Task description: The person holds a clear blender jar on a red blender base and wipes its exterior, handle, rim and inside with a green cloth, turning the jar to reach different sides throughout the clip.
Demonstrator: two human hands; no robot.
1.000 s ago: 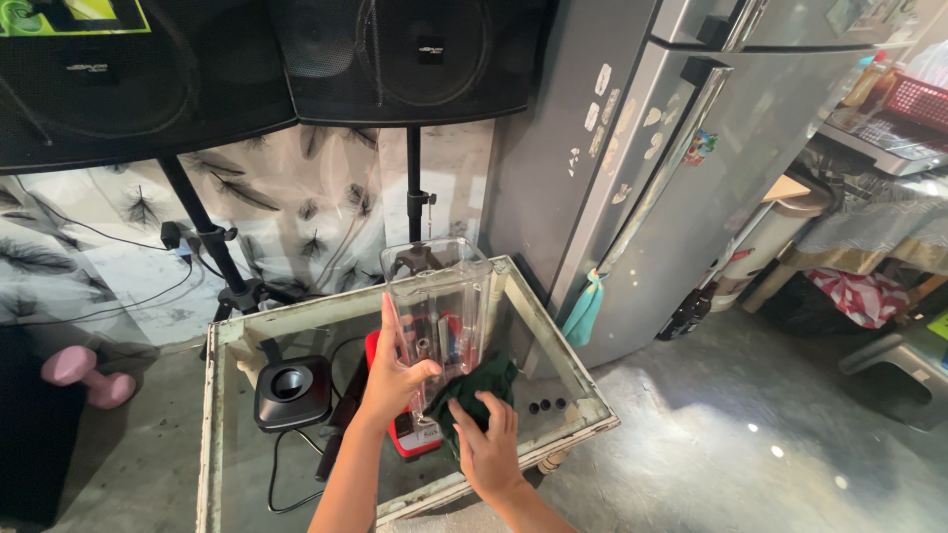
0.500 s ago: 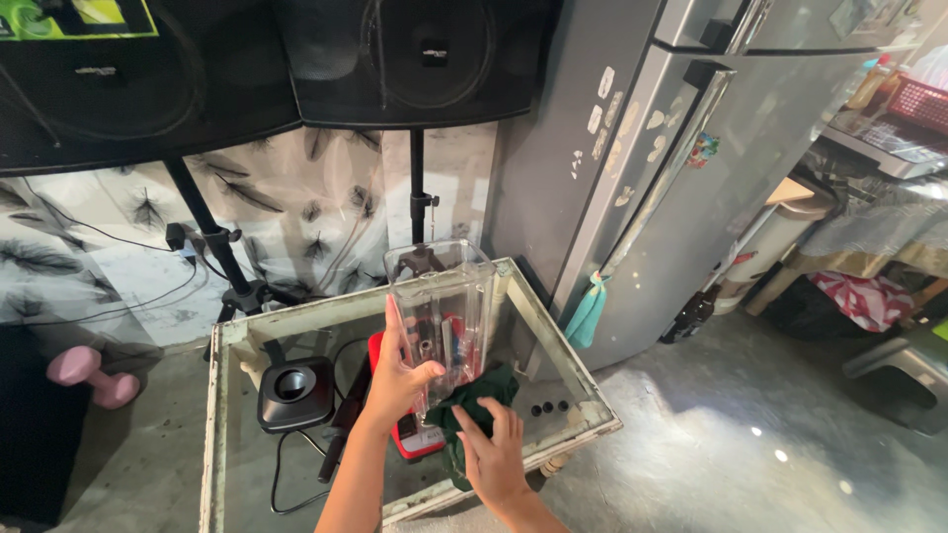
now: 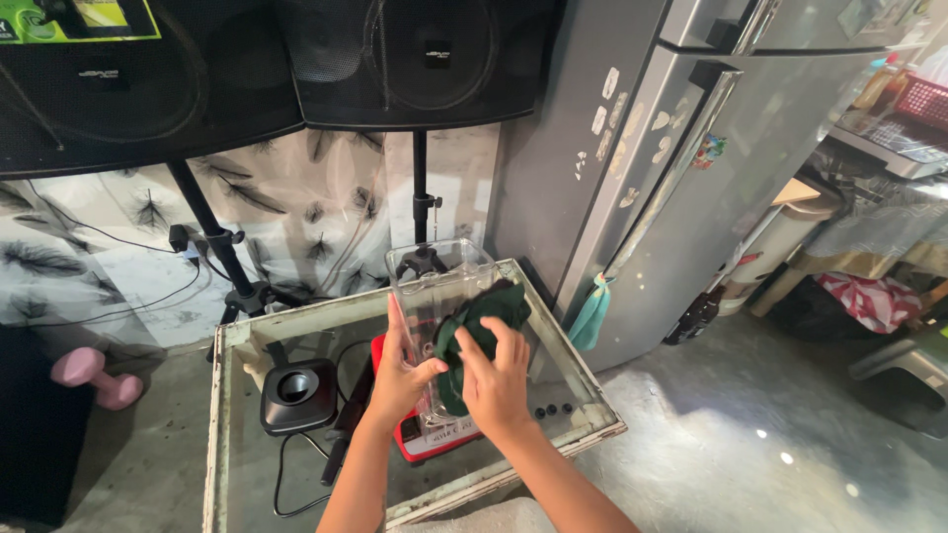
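Left hand (image 3: 403,370) gripped the clear container (image 3: 441,296) from its left; right hand (image 3: 497,380) pressed a green cloth (image 3: 479,321) against it.

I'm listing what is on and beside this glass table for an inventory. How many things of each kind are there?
Clear blender jar: 1
Dark green cloth: 1
Black blender base: 1
Red box: 1
Pink dumbbell: 1
Total: 5
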